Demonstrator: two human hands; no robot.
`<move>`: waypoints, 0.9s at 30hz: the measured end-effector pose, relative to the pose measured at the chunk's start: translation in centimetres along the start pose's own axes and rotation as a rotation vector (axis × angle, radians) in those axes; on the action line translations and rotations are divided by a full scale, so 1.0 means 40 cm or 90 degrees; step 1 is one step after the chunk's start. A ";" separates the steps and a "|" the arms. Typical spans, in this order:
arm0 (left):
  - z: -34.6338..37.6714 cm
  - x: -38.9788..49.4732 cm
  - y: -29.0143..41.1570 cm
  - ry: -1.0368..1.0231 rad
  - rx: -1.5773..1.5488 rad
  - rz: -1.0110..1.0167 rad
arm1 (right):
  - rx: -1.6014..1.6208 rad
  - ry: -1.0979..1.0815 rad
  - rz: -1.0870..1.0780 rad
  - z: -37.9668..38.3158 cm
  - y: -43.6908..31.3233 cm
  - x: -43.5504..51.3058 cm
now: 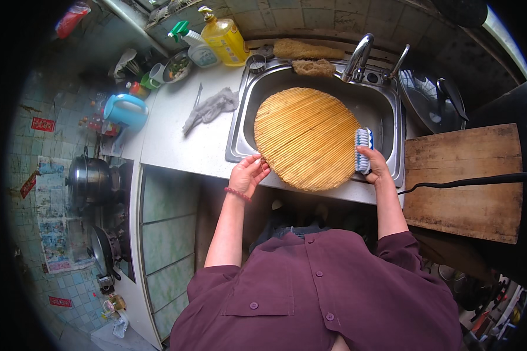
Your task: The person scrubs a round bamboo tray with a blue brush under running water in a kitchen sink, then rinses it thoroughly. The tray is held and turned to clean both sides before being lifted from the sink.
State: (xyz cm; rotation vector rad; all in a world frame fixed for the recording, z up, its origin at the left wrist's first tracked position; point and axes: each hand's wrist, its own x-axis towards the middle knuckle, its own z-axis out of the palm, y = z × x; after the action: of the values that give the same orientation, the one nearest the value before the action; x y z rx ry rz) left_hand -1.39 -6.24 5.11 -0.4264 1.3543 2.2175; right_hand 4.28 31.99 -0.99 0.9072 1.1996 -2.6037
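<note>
A round, flat mat of yellow-brown plant stalks (307,136) lies over the sink (380,112), its near rim reaching past the sink's front edge. The fingers of my left hand (247,172) are at the mat's lower left rim and appear to pinch it; the fingertips are partly hidden. A scrubbing brush (363,151) with white and blue bristles is in my right hand (374,163), with the thumb on its near end. The brush is at the mat's right rim, bristles facing the mat.
A chrome faucet (359,57) stands behind the sink, near loofah pieces (314,68). On the left counter are a grey cloth (213,109), a yellow pump bottle (225,39), a spray bottle (202,50) and a blue kettle (125,112). At right are a wooden board (463,153) and a glass lid (428,98).
</note>
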 end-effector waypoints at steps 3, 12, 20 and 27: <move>0.000 0.001 0.002 0.009 0.003 -0.004 | -0.002 -0.004 -0.006 -0.001 0.002 0.000; 0.009 0.028 -0.027 0.177 0.112 0.079 | -0.004 0.019 -0.033 -0.011 0.011 0.003; 0.060 0.040 -0.039 0.191 0.100 0.129 | 0.007 0.037 -0.047 -0.007 0.016 -0.002; 0.072 0.049 -0.054 0.130 0.112 0.102 | -0.042 0.041 -0.078 0.000 0.013 -0.022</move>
State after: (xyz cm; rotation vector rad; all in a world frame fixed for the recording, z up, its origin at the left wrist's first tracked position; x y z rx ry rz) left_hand -1.80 -2.38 3.85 -0.5059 1.7305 2.2026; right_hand 5.20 31.53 -0.81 0.9398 1.3902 -2.6286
